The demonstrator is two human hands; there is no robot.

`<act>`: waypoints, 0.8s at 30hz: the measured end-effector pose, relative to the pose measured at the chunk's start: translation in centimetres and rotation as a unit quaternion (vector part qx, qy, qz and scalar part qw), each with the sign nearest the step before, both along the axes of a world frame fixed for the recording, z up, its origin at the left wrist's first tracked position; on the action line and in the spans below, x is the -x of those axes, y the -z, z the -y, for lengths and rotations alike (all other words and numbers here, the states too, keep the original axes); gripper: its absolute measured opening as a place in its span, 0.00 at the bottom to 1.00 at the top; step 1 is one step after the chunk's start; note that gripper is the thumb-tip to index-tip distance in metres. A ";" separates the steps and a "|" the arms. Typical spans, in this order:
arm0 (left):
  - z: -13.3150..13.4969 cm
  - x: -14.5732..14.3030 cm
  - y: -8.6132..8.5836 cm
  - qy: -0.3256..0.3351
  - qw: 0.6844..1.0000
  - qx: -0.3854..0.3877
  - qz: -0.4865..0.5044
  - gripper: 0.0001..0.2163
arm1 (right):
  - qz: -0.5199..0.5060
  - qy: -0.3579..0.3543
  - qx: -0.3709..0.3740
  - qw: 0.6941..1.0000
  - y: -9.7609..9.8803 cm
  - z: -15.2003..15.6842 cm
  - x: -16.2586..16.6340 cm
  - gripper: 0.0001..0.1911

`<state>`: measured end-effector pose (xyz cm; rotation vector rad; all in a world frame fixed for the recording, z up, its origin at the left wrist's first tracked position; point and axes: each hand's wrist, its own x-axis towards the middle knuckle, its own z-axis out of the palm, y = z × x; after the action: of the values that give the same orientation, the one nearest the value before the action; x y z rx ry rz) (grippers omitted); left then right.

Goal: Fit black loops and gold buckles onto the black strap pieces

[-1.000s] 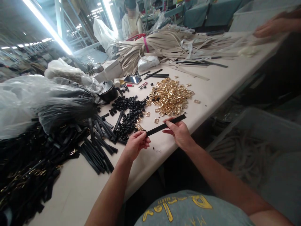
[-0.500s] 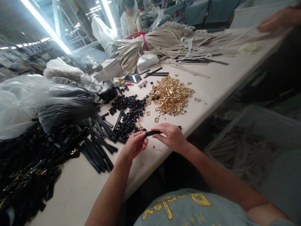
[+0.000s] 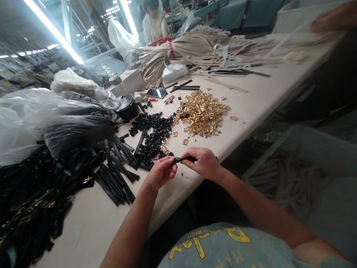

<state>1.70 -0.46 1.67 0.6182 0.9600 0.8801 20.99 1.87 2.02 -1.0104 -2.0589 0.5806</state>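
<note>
A narrow black strap stretches between my two hands above the table's near edge and looks twisted. My left hand pinches one end of it between thumb and fingers. Around the other part, the fingers of my right hand are closed, and a dark tip shows past that hand. Just beyond my hands lie small black loops in a heap and a pile of gold buckles. One gold buckle lies apart, close to my right hand.
Cut black straps and a larger dark heap cover the table's left. Behind stand plastic bags, a black pot, a phone and bundled beige strips. A co-worker's hand holds a pale strip. A bin stands right.
The strap has turned from lying flat to twisted between my hands, and my right hand has shifted slightly. At the far right, the co-worker's hand has moved right and up, raising a pale strip.
</note>
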 end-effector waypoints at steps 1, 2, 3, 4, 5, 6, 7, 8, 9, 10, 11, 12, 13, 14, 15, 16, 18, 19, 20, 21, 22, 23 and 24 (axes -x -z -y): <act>0.1 -0.1 0.0 0.001 0.999 -0.028 -0.028 0.14 | 0.005 0.002 -0.001 1.000 0.0 0.0 0.0 0.02; 0.2 -0.3 -0.1 -0.005 0.996 -0.065 -0.065 0.14 | 0.010 0.003 0.001 1.000 -0.1 0.0 0.0 0.02; 0.3 -0.5 -0.2 -0.018 0.988 -0.109 -0.111 0.13 | 0.013 0.005 0.002 1.000 -0.1 0.0 0.0 0.03; 0.4 -0.7 -0.3 -0.033 0.974 -0.158 -0.162 0.12 | 0.015 0.009 0.003 1.000 -0.1 0.1 0.0 0.03; 0.5 -0.9 -0.4 -0.048 0.954 -0.207 -0.213 0.11 | 0.017 0.015 0.003 1.000 -0.1 0.1 0.0 0.03; 0.5 -1.0 -0.5 -0.058 0.931 -0.252 -0.259 0.10 | 0.019 0.021 0.004 1.000 -0.1 0.1 0.1 0.03; 0.5 -1.2 -0.6 -0.064 0.908 -0.290 -0.297 0.09 | 0.021 0.026 0.004 0.999 -0.1 0.2 0.2 0.03; 0.5 -1.3 -0.7 -0.066 0.886 -0.321 -0.327 0.07 | 0.024 0.030 0.005 0.999 -0.1 0.3 0.3 0.03; 0.5 -1.4 -0.8 -0.066 0.868 -0.343 -0.352 0.05 | 0.027 0.032 0.007 0.999 -0.1 0.3 0.3 0.03; 0.5 -1.4 -1.0 -0.063 0.853 -0.360 -0.373 0.05 | 0.029 0.032 0.009 0.999 0.0 0.3 0.4 0.03; 0.6 -1.4 -1.1 -0.061 0.839 -0.373 -0.392 0.04 | 0.030 0.033 0.011 0.999 0.0 0.3 0.4 0.03; 0.8 -1.3 -1.2 -0.060 0.826 -0.385 -0.408 0.04 | 0.031 0.037 0.013 0.999 0.1 0.2 0.4 0.03; 1.0 -1.2 -1.3 -0.060 0.814 -0.399 -0.418 0.04 | 0.032 0.045 0.014 0.998 0.2 0.1 0.2 0.03; 1.2 -0.9 -1.4 -0.060 0.806 -0.413 -0.419 0.04 | 0.032 0.056 0.017 0.998 0.3 -0.1 0.1 0.03; 1.5 -0.7 -1.4 -0.061 0.803 -0.427 -0.411 0.06 | 0.031 0.069 0.020 0.997 0.4 -0.3 -0.1 0.03; 1.8 -0.4 -1.4 -0.064 0.805 -0.439 -0.394 0.09 | 0.028 0.081 0.023 0.996 0.4 -0.5 -0.4 0.03; 2.1 0.2 -1.3 -0.077 0.819 -0.441 -0.359 0.15 | 0.020 0.094 0.024 0.995 0.5 -0.8 -0.9 0.02; 2.0 0.3 -1.1 -0.088 0.830 -0.425 -0.350 0.17 | 0.015 0.095 0.023 0.995 0.5 -0.8 -1.0 0.02; 1.8 0.4 -1.0 -0.101 0.844 -0.396 -0.348 0.18 | 0.011 0.094 0.019 0.995 0.5 -0.7 -1.1 0.02; 1.6 0.4 -0.7 -0.113 0.859 -0.358 -0.348 0.17 | 0.008 0.091 0.015 0.996 0.5 -0.6 -1.1 0.02; 1.2 0.2 -0.5 -0.119 0.875 -0.316 -0.346 0.16 | 0.008 0.086 0.011 0.996 0.4 -0.4 -1.1 0.02; 0.9 0.0 -0.4 -0.117 0.892 -0.276 -0.339 0.14 | 0.010 0.080 0.008 0.997 0.4 -0.2 -1.0 0.03; 0.6 -0.2 -0.2 -0.110 0.908 -0.242 -0.324 0.14 | 0.013 0.074 0.004 0.997 0.3 0.0 -0.8 0.03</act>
<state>1.91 -1.03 1.89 1.3010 1.4396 1.1569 21.80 1.83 1.67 -1.1703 -1.9858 0.5019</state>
